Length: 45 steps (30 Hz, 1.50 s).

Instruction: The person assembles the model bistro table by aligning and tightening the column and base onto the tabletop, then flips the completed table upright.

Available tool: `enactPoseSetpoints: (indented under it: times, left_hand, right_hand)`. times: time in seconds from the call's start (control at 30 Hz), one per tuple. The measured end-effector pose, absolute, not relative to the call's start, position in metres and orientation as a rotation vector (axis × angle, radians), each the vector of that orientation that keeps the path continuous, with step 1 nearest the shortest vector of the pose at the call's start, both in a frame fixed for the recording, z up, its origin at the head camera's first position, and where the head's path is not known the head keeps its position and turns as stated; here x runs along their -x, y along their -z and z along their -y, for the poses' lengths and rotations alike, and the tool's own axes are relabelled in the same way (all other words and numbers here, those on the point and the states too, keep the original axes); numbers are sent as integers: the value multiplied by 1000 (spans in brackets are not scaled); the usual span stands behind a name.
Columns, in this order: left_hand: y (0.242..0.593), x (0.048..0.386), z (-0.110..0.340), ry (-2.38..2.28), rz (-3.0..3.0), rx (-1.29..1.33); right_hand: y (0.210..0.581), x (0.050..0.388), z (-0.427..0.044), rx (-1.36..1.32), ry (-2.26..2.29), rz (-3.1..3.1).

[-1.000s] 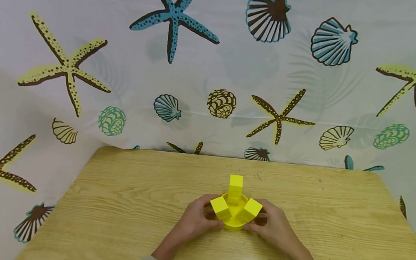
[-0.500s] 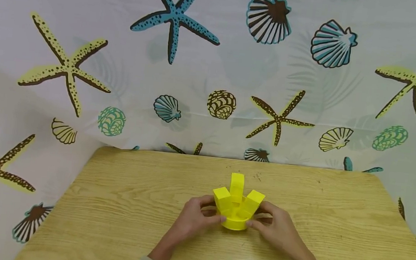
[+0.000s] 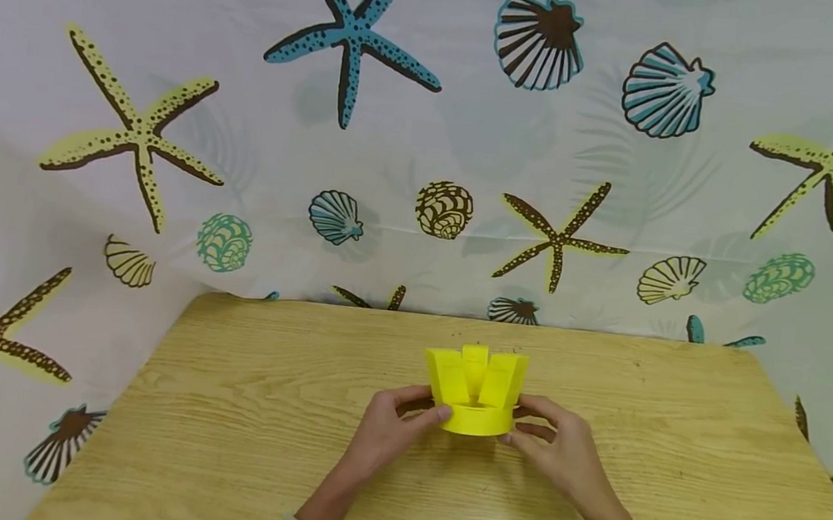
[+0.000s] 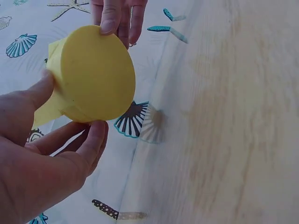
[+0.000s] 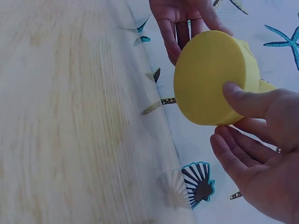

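Observation:
A yellow object (image 3: pixel 478 421) with a short round base and three blocky prongs flaring upward is held above the table, its kind not clear. Both wrist views show its flat round underside (image 4: pixel 99 72). My left hand (image 3: pixel 385 429) grips the base from the left, thumb on the near side and fingers behind. From the right, my right hand (image 3: pixel 560 450) pinches it too; in the right wrist view its thumb (image 5: pixel 247 100) presses against the underside and the fingers curl beneath the side wall. Parts of the fingers are hidden behind the object in the head view.
A wooden table (image 3: pixel 236 410) lies under the hands. Behind it and at both sides hangs a white cloth (image 3: pixel 398 141) printed with starfish and shells.
Both hands have raised the yellow object off the table and tilted it, so its prongs now point up and its front wall faces the head camera. The right thumb has slid lower.

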<state>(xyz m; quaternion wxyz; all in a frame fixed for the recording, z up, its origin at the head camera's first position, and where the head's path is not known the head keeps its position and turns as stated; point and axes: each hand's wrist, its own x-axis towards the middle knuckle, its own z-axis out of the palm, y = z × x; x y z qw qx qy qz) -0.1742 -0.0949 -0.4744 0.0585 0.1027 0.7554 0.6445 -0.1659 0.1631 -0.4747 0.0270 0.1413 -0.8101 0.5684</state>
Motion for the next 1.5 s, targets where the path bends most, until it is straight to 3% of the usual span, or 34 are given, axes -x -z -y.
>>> enactPoseSetpoints:
  times: [0.6, 0.87, 1.5]
  left_hand:
    - [474, 169, 84, -2182, -2350, -284]
    - [472, 168, 86, -2355, -2241, -303]
    - [470, 168, 89, -2274, -2245, -462]
  right_hand:
    - [473, 162, -150, -253, -1897, 2209]
    - [473, 161, -142, -381, -1832, 2177]
    - [479, 164, -150, -515, -1925, 2200]
